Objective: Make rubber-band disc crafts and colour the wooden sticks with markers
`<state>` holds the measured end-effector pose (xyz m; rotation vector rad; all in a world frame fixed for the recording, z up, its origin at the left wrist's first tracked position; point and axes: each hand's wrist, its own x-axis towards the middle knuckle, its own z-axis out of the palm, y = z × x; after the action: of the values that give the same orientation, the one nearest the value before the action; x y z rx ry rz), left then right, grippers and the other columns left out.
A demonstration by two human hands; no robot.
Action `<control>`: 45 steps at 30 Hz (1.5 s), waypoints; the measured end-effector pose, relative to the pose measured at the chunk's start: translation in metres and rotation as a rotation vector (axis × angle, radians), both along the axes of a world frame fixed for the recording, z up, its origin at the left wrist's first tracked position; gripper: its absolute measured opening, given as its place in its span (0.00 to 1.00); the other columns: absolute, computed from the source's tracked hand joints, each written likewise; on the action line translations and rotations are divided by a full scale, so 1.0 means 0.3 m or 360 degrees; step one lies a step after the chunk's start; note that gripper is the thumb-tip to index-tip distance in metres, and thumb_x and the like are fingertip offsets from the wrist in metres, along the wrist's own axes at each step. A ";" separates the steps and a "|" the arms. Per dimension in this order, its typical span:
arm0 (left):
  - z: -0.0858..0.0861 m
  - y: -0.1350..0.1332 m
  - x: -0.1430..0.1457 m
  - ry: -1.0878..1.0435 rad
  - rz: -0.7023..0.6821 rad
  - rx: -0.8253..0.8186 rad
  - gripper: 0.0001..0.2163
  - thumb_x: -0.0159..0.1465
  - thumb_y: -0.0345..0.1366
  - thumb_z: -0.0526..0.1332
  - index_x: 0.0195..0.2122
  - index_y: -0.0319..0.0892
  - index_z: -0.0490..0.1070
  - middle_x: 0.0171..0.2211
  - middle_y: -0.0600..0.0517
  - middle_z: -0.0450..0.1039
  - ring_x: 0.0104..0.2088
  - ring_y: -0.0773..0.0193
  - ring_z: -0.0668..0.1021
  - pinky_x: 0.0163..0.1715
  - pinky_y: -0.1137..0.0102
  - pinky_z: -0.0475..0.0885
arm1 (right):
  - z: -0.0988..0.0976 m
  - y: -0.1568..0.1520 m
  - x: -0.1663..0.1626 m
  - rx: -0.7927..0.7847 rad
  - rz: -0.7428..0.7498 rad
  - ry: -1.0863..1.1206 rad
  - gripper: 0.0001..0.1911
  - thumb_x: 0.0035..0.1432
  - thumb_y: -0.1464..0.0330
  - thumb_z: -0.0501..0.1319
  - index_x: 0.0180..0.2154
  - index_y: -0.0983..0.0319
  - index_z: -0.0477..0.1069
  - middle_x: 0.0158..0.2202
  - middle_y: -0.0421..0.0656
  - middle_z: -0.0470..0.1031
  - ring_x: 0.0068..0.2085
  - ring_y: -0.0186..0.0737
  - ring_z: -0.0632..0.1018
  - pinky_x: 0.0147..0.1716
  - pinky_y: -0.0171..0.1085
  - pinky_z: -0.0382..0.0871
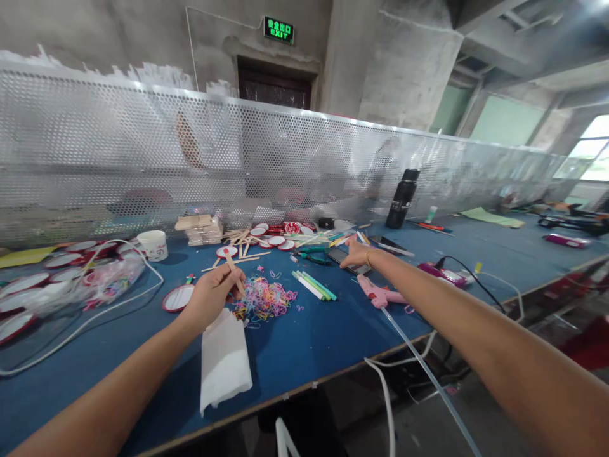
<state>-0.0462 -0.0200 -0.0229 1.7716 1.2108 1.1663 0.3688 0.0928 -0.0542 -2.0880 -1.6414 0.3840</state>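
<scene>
My left hand (214,289) pinches a wooden stick (231,260), probably light, stiff, best held mid-length; what my right hand (354,252) grips, I can't tell.

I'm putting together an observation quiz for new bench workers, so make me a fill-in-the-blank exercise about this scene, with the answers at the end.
1. The left hand holds a flat stick made of ____.
2. The glue gun near the right hand is coloured ____.
3. The bottle standing by the mesh partition is coloured ____.
4. The English word on the lit sign is ____.

Missing words: wood; pink; black; EXIT.
</scene>
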 end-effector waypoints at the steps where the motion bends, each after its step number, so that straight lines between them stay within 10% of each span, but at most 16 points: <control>1: 0.001 0.000 -0.001 -0.0003 0.0013 -0.0003 0.19 0.58 0.54 0.59 0.29 0.41 0.70 0.22 0.52 0.73 0.21 0.67 0.73 0.20 0.74 0.66 | -0.005 0.000 -0.010 -0.0002 0.0016 -0.0021 0.45 0.31 0.68 0.76 0.52 0.61 0.59 0.51 0.51 0.70 0.40 0.42 0.77 0.32 0.36 0.74; 28: 0.016 -0.012 0.004 0.0014 0.0033 0.0017 0.19 0.56 0.55 0.60 0.28 0.41 0.70 0.21 0.52 0.73 0.21 0.67 0.73 0.19 0.74 0.66 | 0.101 0.079 -0.276 0.0160 0.0096 -0.0083 0.51 0.24 0.63 0.78 0.51 0.63 0.58 0.54 0.56 0.67 0.51 0.51 0.73 0.48 0.43 0.69; 35: -0.002 -0.014 0.008 0.0051 -0.0054 0.0012 0.22 0.57 0.58 0.59 0.28 0.41 0.69 0.20 0.53 0.71 0.20 0.68 0.71 0.19 0.75 0.65 | 0.259 -0.063 -0.439 0.1018 0.0137 0.0262 0.28 0.54 0.60 0.64 0.50 0.60 0.54 0.46 0.46 0.72 0.46 0.38 0.76 0.47 0.39 0.68; 38: -0.005 -0.012 0.008 0.0045 -0.0073 0.0013 0.23 0.56 0.60 0.59 0.29 0.41 0.70 0.21 0.53 0.72 0.21 0.67 0.71 0.19 0.74 0.65 | 0.228 -0.178 -0.646 0.1368 0.0443 0.0639 0.12 0.65 0.59 0.54 0.45 0.58 0.59 0.37 0.42 0.75 0.41 0.37 0.77 0.44 0.38 0.69; 45: -0.005 -0.009 0.011 0.0060 -0.0122 0.0025 0.23 0.56 0.59 0.60 0.25 0.41 0.68 0.20 0.54 0.70 0.19 0.69 0.69 0.19 0.74 0.63 | 0.125 -0.400 -0.855 0.1516 0.1022 0.0743 0.16 0.70 0.60 0.46 0.52 0.54 0.66 0.48 0.42 0.76 0.48 0.38 0.76 0.50 0.41 0.68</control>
<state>-0.0430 -0.0227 -0.0245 1.8428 1.1481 1.1059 0.1124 -0.0271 -0.0168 -0.7053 -1.6737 0.1885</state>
